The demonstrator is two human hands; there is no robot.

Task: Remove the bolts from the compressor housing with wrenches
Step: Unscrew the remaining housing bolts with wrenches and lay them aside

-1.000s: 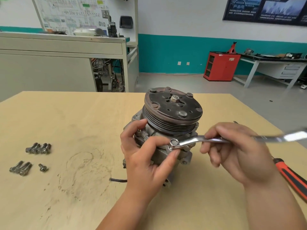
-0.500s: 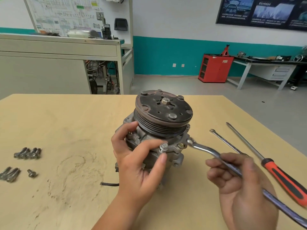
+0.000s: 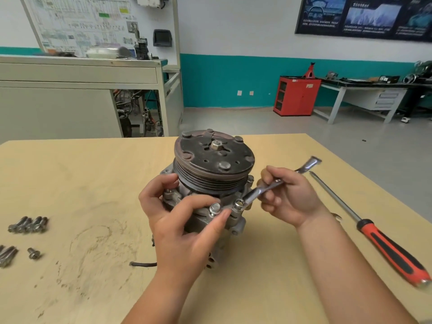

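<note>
The compressor [image 3: 214, 174] stands pulley-up in the middle of the wooden table [image 3: 70, 183]. My left hand [image 3: 177, 223] grips its housing from the front left, thumb lying just below a raised bolt [image 3: 214, 208] on the flange. My right hand [image 3: 289, 197] holds a shiny wrench [image 3: 268, 185] by its shank. The wrench's ring end sits over a second flange bolt [image 3: 238, 204] to the right of the first. The wrench's other end points up and to the right.
Several loose removed bolts [image 3: 29, 224] lie at the table's left, with more bolts [image 3: 8, 254] and a short screw [image 3: 34, 253] at the left edge. A red-handled screwdriver [image 3: 374, 232] lies on the right. A short black wire [image 3: 143, 264] sticks out beside the compressor.
The wrench left the front bolt, swung out low to the right, and now its ring end sits on the neighbouring bolt to the right. My left hand kept holding the housing.
</note>
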